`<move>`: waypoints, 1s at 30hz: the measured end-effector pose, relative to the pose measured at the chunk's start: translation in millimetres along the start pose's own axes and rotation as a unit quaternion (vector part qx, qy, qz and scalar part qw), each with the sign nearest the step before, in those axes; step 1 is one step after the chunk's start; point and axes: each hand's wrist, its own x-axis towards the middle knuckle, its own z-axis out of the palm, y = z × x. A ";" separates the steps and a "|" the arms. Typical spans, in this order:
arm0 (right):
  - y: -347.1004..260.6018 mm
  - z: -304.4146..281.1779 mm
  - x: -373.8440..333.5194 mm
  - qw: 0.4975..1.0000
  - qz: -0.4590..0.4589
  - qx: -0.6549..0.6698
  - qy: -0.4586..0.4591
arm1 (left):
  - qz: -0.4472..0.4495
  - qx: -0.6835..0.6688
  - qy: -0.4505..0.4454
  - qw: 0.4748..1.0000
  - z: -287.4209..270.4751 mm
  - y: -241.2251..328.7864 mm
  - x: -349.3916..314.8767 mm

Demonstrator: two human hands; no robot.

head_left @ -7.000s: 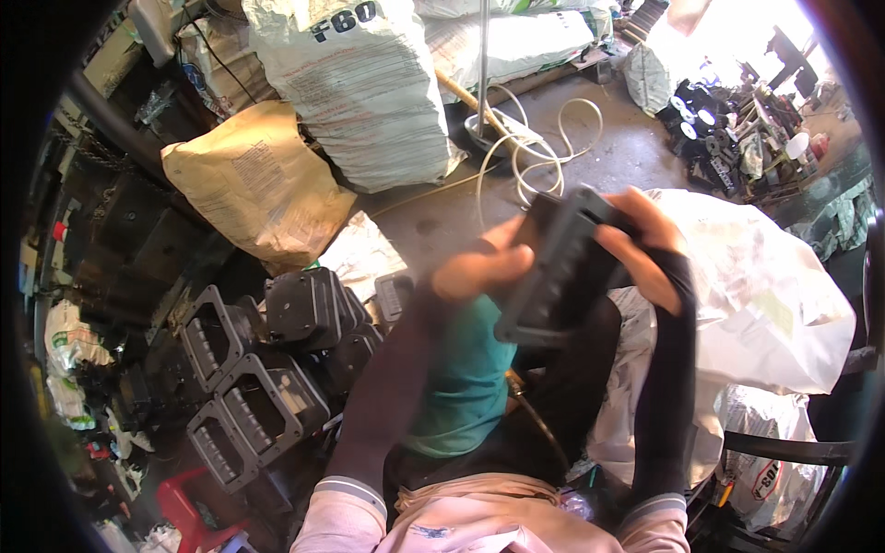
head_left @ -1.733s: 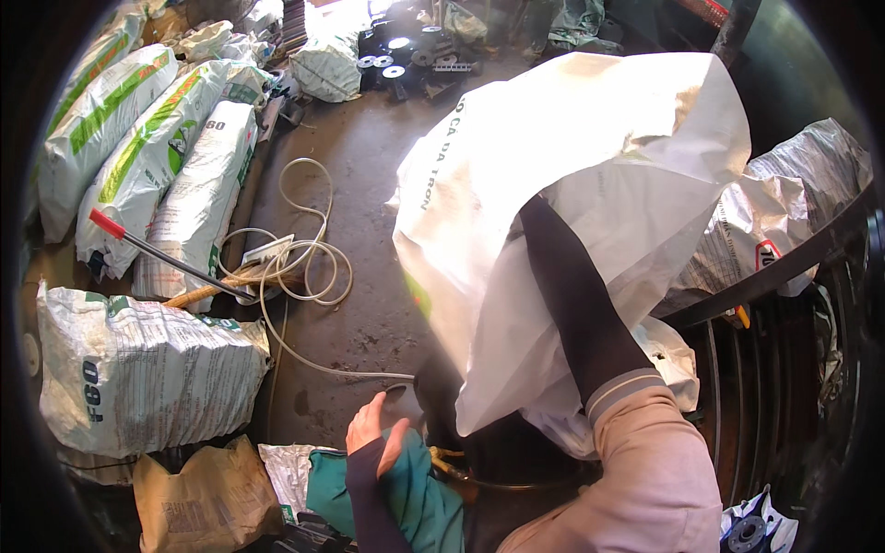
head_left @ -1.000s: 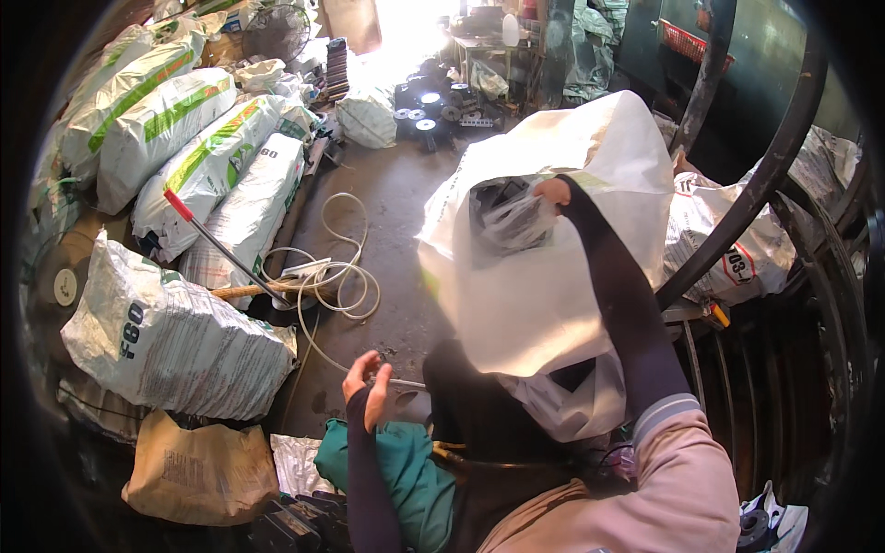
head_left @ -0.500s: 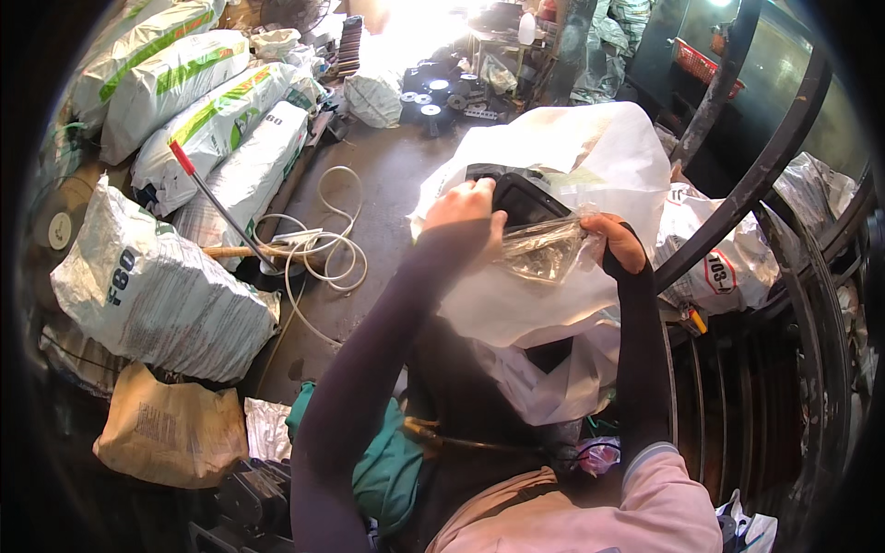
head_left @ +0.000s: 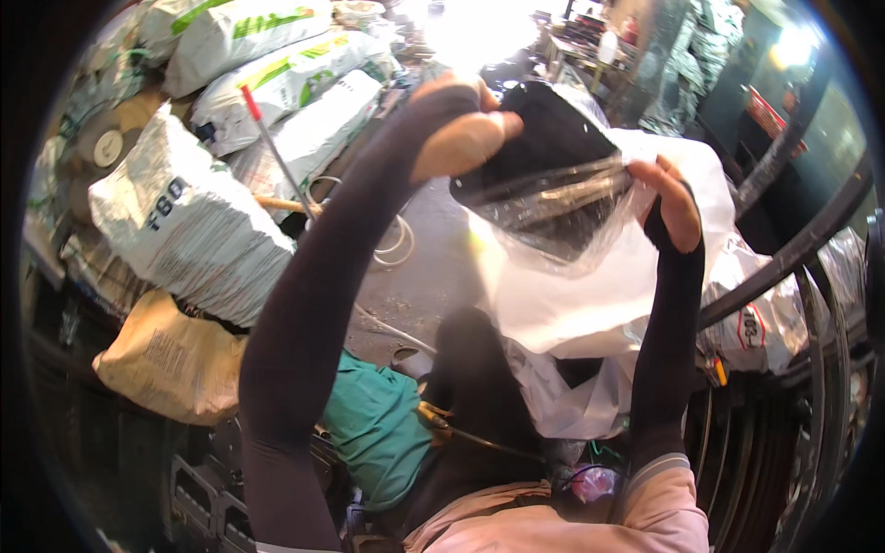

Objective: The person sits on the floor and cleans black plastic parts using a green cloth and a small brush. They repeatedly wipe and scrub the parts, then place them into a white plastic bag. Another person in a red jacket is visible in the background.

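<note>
My left hand (head_left: pixel 466 134) is closed on the upper left edge of a flat black plastic part (head_left: pixel 558 129), which is held up in front of me. The lower portion of the part sits inside a clear plastic bag (head_left: pixel 576 217). At the bag's right edge my right hand (head_left: pixel 671 198) pinches the film between thumb and fingers. Below the bag spreads a large white plastic sack (head_left: pixel 572 300), its mouth gathered near my knees. What the sack contains is hidden.
White printed sacks (head_left: pixel 194 221) and a brown paper sack (head_left: pixel 175 359) stand at the left. A red-tipped rod (head_left: pixel 277 152) leans among them. Pale hose (head_left: pixel 401 244) lies on the floor. Dark metal bars (head_left: pixel 784 267) rise at the right. Green cloth (head_left: pixel 383 429) lies beside my leg.
Both hands have risen, lifting the black part and clear bag up off the white sack and closer to me. The whole view has shifted, so surroundings sit further right.
</note>
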 end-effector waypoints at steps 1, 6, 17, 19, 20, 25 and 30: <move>-6.0 19.0 17.3 0.998 -0.023 -0.003 -0.067 | -0.011 0.004 0.004 1.000 -20.4 -5.2 -3.3; 18.6 112.2 95.2 0.944 -0.062 -0.322 -0.020 | -0.131 0.068 0.101 0.984 -89.6 -65.8 -27.9; 288.1 214.7 186.3 0.866 0.020 -0.478 -0.145 | -0.207 -0.076 0.160 0.962 -54.8 -350.1 -124.1; 339.0 207.9 173.9 0.846 0.006 -0.508 -0.160 | -0.141 -0.053 0.183 0.972 -24.2 -397.0 -143.2; 362.6 205.8 166.7 0.826 0.005 -0.540 -0.162 | -0.160 -0.005 0.166 0.973 -12.3 -414.5 -150.8; 447.8 192.0 128.1 0.787 0.205 -0.566 -0.134 | -0.368 -0.118 0.250 0.888 49.2 -446.8 -193.9; 514.4 151.7 103.7 0.703 0.310 -0.639 -0.039 | -0.487 -0.205 0.339 0.778 102.8 -483.4 -241.8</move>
